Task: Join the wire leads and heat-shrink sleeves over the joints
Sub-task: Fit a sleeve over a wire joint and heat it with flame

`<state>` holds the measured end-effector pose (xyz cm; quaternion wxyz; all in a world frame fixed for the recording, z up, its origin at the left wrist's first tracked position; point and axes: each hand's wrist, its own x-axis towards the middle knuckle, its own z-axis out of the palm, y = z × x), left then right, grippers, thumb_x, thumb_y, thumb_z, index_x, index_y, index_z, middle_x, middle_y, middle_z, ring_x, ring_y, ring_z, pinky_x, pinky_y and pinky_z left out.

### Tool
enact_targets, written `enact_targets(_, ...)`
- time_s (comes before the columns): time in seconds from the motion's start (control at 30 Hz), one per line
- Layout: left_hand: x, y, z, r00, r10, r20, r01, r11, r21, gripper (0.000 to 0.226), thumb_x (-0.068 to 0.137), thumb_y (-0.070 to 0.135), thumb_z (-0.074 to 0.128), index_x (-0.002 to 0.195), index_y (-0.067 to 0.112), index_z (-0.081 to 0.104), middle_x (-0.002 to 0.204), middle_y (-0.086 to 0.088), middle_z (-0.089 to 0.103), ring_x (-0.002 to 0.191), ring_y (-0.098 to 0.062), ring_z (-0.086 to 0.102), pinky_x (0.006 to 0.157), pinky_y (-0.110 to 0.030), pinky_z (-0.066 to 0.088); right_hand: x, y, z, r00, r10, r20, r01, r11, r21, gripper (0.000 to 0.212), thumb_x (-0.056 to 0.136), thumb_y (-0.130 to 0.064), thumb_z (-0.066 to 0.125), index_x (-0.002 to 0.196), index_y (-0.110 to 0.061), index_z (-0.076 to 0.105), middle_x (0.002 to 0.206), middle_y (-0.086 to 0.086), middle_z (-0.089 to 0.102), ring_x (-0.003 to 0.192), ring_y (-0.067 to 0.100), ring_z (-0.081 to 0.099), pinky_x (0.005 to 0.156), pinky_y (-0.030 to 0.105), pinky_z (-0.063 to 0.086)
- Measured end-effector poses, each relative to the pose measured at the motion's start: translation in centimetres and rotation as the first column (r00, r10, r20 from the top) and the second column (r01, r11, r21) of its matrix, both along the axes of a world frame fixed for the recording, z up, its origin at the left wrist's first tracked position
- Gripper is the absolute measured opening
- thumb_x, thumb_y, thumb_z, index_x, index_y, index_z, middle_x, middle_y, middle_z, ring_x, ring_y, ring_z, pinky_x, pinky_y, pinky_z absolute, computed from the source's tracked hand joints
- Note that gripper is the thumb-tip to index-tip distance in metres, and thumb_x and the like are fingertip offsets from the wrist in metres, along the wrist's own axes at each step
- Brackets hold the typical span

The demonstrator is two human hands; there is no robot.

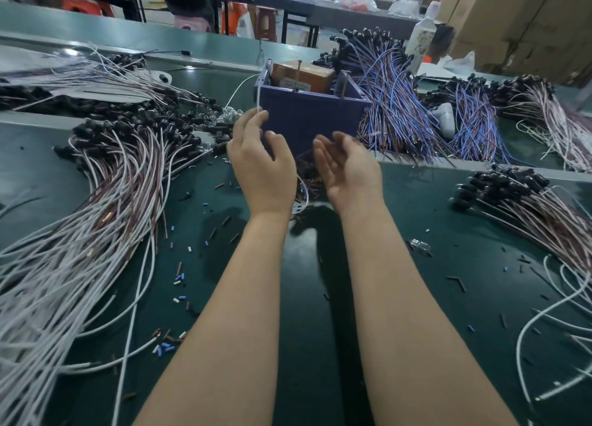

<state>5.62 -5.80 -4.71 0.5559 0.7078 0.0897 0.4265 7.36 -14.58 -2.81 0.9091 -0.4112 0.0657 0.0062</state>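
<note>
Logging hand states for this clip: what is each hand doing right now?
Left hand: pinches a white wire lead at its fingertips.
Right hand: open, fingers relaxed, nothing visibly held; slightly blurred.

White wire lead [257, 100] held up beside a purple bin [307, 118].
The left hand [261, 166] pinches it; the right hand [349, 169], blurred, is empty with relaxed fingers.

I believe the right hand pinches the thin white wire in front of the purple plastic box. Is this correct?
Not quite. The head view shows the left hand pinching the thin white wire in front of the purple plastic box. The right hand is open and holds nothing.
</note>
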Motion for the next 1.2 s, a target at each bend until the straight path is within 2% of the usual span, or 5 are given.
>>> enact_targets(0.17,0.3,-0.1,-0.2,0.989,-0.138,-0.062,0.132,0.987,-0.092,0.033,0.093,-0.002,0.041,0.12,0.001,0.059,0.125,-0.007,0.056,0.11,-0.005,0.048,0.094,-0.004,0.035,1.0,-0.7,-2.4,0.975,-0.221,0.0,0.22,0.968,-0.122,0.016,0.102,-0.005,0.036,0.101,-0.005,0.052,0.076,0.008,0.059,0.06,0.013,0.059,0.054,0.015,0.053)
enact_targets(0.37,0.4,0.2,-0.2,0.984,-0.153,-0.094,0.121,0.951,-0.283,0.033,0.093,0.0,0.039,0.12,0.005,0.058,0.124,-0.009,0.058,0.116,-0.018,0.054,0.103,-0.034,0.043,1.2,0.1,-3.5,0.953,-0.209,0.219,0.282,0.874,-0.395,0.017,0.102,-0.01,0.039,0.104,-0.016,0.055,0.072,0.006,0.061,0.045,0.008,0.051,0.045,0.017,0.044)
enact_targets(0.73,0.3,-2.6,-1.2,0.947,-0.26,-0.187,0.293,0.941,0.172,0.042,0.096,0.009,0.042,0.138,0.006,0.046,0.144,-0.001,0.043,0.13,-0.02,0.028,0.106,-0.02,0.02,0.4,0.1,-3.4,0.907,-0.262,0.329,0.406,0.752,-0.52,0.006,0.097,-0.006,0.047,0.101,-0.011,0.049,0.07,0.001,0.06,0.05,-0.001,0.056,0.056,0.016,0.047)
enact_targets(1.03,0.2,-3.0,-1.6,0.957,-0.196,-0.216,0.254,0.923,0.288,0.047,0.098,0.016,0.04,0.143,0.004,0.037,0.152,-0.005,0.032,0.133,-0.022,0.029,0.108,-0.023,0.018,0.5,0.4,-3.6,0.869,-0.336,0.364,0.494,0.652,-0.576,0.008,0.096,-0.011,0.051,0.1,-0.015,0.046,0.061,-0.008,0.06,0.055,0.0,0.057,0.068,0.028,0.048)
enact_targets(1.2,-0.2,-2.9,-1.2,0.955,-0.236,-0.18,0.274,0.933,0.234,0.049,0.096,0.021,0.039,0.14,-0.001,0.039,0.151,-0.009,0.035,0.137,-0.02,0.032,0.115,-0.034,0.023,0.2,0.9,-3.6,0.889,-0.271,0.37,0.454,0.634,-0.626,0.012,0.093,-0.008,0.053,0.101,-0.016,0.051,0.086,0.015,0.067,0.08,0.032,0.065,0.077,0.045,0.054)
